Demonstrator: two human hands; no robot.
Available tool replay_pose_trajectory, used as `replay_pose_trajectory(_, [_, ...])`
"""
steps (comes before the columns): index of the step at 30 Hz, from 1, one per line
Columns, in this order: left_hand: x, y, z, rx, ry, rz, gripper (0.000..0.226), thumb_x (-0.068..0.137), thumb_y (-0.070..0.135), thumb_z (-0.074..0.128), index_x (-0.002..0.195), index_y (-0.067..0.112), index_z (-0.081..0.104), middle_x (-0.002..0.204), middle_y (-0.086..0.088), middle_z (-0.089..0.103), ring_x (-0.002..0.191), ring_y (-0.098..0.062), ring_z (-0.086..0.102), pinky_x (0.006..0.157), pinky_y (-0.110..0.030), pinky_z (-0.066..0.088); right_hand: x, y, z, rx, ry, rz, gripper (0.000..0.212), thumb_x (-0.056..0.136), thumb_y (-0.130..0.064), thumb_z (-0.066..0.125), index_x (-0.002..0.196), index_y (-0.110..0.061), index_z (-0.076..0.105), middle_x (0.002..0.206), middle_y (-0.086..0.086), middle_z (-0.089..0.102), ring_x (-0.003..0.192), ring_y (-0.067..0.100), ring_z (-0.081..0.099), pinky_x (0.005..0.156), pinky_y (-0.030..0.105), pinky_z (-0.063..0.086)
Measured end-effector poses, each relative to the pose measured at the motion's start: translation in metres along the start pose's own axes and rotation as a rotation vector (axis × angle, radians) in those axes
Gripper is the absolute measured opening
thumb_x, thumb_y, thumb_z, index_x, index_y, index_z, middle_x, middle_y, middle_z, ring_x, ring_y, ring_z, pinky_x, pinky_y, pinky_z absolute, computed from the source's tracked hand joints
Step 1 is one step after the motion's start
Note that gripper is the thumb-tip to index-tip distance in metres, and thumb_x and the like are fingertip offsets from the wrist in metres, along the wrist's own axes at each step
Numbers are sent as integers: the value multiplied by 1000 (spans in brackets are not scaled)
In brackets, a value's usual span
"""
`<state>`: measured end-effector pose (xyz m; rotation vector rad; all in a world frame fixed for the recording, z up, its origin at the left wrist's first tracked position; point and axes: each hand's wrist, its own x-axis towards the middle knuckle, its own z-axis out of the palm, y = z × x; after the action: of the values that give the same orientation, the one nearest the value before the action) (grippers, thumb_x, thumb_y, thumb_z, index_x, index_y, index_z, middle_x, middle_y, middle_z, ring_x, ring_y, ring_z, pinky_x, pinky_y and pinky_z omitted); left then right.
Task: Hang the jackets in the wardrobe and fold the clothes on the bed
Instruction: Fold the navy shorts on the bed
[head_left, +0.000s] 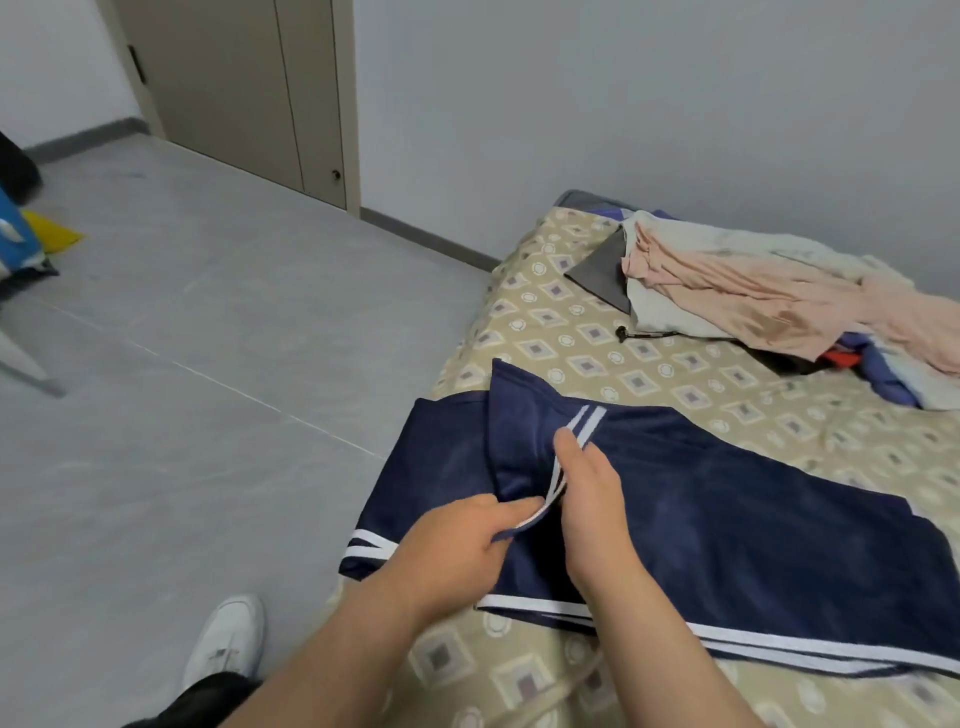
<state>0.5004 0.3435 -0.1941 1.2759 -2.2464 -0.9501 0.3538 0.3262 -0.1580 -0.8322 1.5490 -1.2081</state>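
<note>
The navy blue shiny garment with white double stripes (727, 530) is spread flat at the near edge of the bed with the beige diamond-patterned sheet (571, 322), and its left end hangs slightly over the side. One flap is lifted up from the middle. The flap's white-striped edge is pinched between thumb and fingers of the left hand (457, 540). The same edge is held higher up by the right hand (592, 504), with the thumb laid along the stripe and the other fingers curled out of sight behind the fabric.

The step is judged to be the fold of this flap across the body of the garment. For a clean fold, the striped edge should be kept taut between both hands, laid parallel to the hem stripes and smoothed flat before release. The slippery fabric is likely to slide, so it should be pressed down.

No boxes or baskets are seen. On the far side of the bed, well apart from the garment, a loose heap of pink, cream and blue clothes (753, 291) is piled unfolded, partly over a dark grey flat item (602, 275). The tall beige panelled door (234, 88) behind is closed, so nothing behind it can be seen. A white shoe (228, 644) is seen on the grey tiled floor (208, 312).
</note>
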Motion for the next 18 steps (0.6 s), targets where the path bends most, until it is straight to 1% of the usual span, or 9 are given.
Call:
replay_pose_trajectory(2, [-1, 3, 11, 211, -50, 45, 58, 95, 20, 38, 141, 56, 35, 88, 8, 45, 93, -19, 50, 84, -38, 45, 13, 1, -8, -10, 77, 61, 28, 80, -47, 68, 79, -19, 64, 78, -6, 61, 72, 11, 55, 71, 32, 46])
replay_pose_trajectory(3, [-1, 5, 13, 271, -74, 54, 58, 95, 19, 37, 141, 54, 36, 85, 8, 39, 91, -21, 47, 83, -38, 44, 18, 3, -10, -10, 95, 95, 25, 82, -39, 71, 84, -15, 63, 81, -1, 63, 74, 14, 57, 71, 32, 47])
replay_pose_trajectory(5, [0, 7, 16, 330, -91, 57, 59, 94, 19, 37, 142, 52, 38, 85, 8, 34, 89, -22, 44, 81, -36, 41, 28, 8, -15, 14, 127, 169, 14, 81, -18, 72, 86, -10, 62, 83, 10, 65, 74, 19, 58, 69, 34, 49])
replay_pose_trajectory(7, [-2, 7, 17, 318, -70, 63, 57, 92, 19, 39, 140, 48, 44, 87, 8, 38, 88, -21, 44, 80, -35, 40, 37, 9, -23, 77, 159, 243, 9, 80, -5, 68, 87, -7, 63, 83, 18, 66, 74, 23, 60, 68, 36, 50])
replay_pose_trajectory(10, [-8, 8, 13, 294, 31, 91, 52, 83, 20, 51, 133, 35, 57, 93, 7, 51, 84, -19, 50, 77, -32, 44, 49, 5, -47, 87, 242, 280, 13, 79, 1, 62, 76, -10, 55, 76, 11, 56, 71, 23, 53, 67, 39, 46])
replay_pose_trajectory(11, [-8, 7, 12, 319, 78, 98, 51, 79, 20, 57, 128, 31, 61, 93, 7, 54, 82, -18, 51, 76, -32, 45, 50, 4, -59, 85, 273, 284, 12, 79, 1, 61, 73, -9, 58, 75, 10, 59, 69, 23, 55, 67, 40, 50])
replay_pose_trajectory(13, [-7, 6, 9, 381, 162, 91, 50, 66, 11, 66, 115, 24, 69, 91, 6, 58, 77, -20, 55, 70, -32, 47, 49, 4, -87, 65, 330, 297, 16, 80, 3, 59, 77, -10, 66, 76, 8, 65, 70, 23, 60, 70, 41, 59])
replay_pose_trajectory(16, [-6, 3, 6, 481, 216, 31, 50, 50, 2, 73, 96, 20, 74, 82, 5, 58, 67, -23, 55, 59, -34, 47, 42, 11, -135, -15, 412, 338, 17, 81, 7, 55, 80, -7, 65, 80, 10, 64, 71, 24, 61, 67, 40, 60])
replay_pose_trajectory(18, [-8, 1, 5, 541, 217, -1, 47, 45, 1, 74, 88, 21, 73, 76, 4, 56, 61, -23, 54, 55, -35, 46, 35, 11, -167, -168, 465, 315, 15, 78, 7, 52, 75, -6, 58, 77, 11, 58, 69, 26, 55, 68, 43, 60])
